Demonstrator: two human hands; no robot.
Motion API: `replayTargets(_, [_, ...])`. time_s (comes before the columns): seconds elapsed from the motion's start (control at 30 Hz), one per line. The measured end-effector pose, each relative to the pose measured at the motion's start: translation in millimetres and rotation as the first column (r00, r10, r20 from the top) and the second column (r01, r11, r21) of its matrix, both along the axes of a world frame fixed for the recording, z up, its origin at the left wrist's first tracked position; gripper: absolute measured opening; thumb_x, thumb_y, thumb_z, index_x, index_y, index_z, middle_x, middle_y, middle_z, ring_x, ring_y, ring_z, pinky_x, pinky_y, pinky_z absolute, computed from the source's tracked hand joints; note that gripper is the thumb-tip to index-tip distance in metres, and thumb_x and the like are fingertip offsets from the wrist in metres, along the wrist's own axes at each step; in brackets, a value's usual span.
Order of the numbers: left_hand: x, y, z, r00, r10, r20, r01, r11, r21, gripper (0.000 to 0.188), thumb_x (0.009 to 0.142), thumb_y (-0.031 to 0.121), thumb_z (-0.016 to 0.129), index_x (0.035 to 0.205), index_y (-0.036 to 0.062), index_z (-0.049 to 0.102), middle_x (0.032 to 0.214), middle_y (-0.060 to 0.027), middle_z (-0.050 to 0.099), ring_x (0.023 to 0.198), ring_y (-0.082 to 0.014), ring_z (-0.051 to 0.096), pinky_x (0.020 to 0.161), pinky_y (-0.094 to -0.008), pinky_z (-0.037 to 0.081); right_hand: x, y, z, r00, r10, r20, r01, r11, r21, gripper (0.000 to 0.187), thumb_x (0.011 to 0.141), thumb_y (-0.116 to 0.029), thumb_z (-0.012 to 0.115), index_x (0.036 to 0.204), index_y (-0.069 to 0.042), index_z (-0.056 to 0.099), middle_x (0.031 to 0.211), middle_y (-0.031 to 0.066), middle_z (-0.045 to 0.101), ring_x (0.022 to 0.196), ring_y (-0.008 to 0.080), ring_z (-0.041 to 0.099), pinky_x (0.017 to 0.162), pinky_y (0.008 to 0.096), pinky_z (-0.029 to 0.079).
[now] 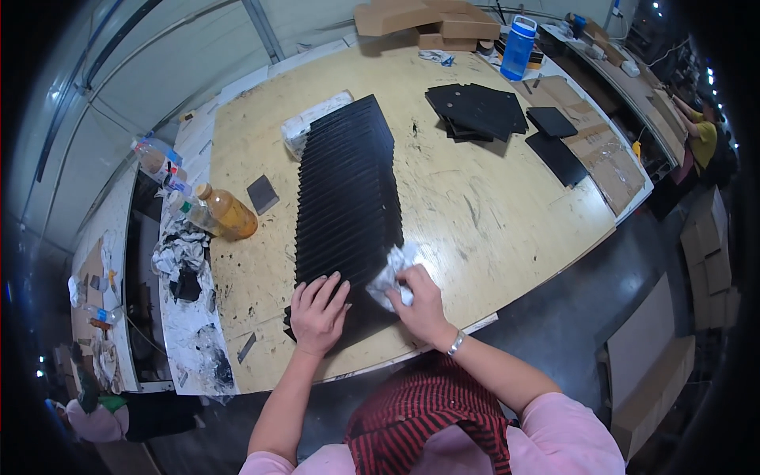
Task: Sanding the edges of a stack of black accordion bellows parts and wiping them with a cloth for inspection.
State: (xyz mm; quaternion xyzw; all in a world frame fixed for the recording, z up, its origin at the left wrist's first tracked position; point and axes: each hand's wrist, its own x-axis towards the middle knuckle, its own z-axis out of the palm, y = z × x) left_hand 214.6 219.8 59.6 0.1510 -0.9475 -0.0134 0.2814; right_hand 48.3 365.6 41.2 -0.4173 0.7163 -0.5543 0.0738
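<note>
A long black pleated bellows cover (348, 190) lies lengthwise on the wooden tabletop, its folds running across it. My left hand (318, 317) rests on the near end of the folds, at the left side, with the fingers laid flat and slightly apart. In my right hand (421, 302) is a crumpled white rag (389, 277), closed in the fingers and pressed to the right side of the bellows near its close end. Part of the rag is blurred. Behind the far end of the bellows lies a white wrapped bundle (317, 120).
Black plates (479, 109) lie stacked at the back right, beside cardboard (598, 142) and a blue water bottle (518, 47). Several drink bottles (228, 210) and stained rags (180, 249) line the left edge. Cardboard boxes (427, 24) stand behind. Other people work at both sides.
</note>
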Motion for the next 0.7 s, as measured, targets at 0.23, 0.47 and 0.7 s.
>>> replayTargets(0.23, [-4,-1,-2,0.998,-0.017,-0.068,0.018,1.000,0.019,0.045,0.071,0.014,0.078,0.115,0.0161,0.073,0.125,-0.0022,0.067,0.111,-0.0263,0.061,0.096,-0.0426,0.046,15,49,-57,0.937,0.248,-0.247,-0.152,0.924,0.350,0.031,0.078,-0.003,0.070,0.107,-0.002,0.061,0.108,0.0166,0.058,0.103,0.0383,0.060,0.084,0.0446,0.050])
replayTargets(0.47, [-3,3,-3,0.998,-0.003,-0.056,0.003,1.000,-0.001,0.044,0.071,0.015,0.077,0.115,0.0158,0.073,0.125,-0.0015,0.068,0.110,-0.0261,0.061,0.095,-0.0416,0.047,9,11,-29,0.952,0.090,-0.292,-0.087,0.996,0.024,0.051,0.073,0.006,0.065,0.123,0.000,0.062,0.117,0.0163,0.061,0.105,0.0365,0.059,0.090,0.0413,0.049])
replayTargets(0.7, [-3,1,-1,0.999,0.023,-0.047,-0.025,0.999,-0.044,0.042,0.069,0.014,0.076,0.111,0.0135,0.074,0.122,-0.0027,0.070,0.106,-0.0270,0.063,0.092,-0.0425,0.048,-28,29,-35,0.970,0.122,-0.212,-0.105,0.990,0.090,0.055,0.071,0.007,0.063,0.126,0.000,0.062,0.120,0.0190,0.060,0.106,0.0385,0.058,0.094,0.0441,0.048])
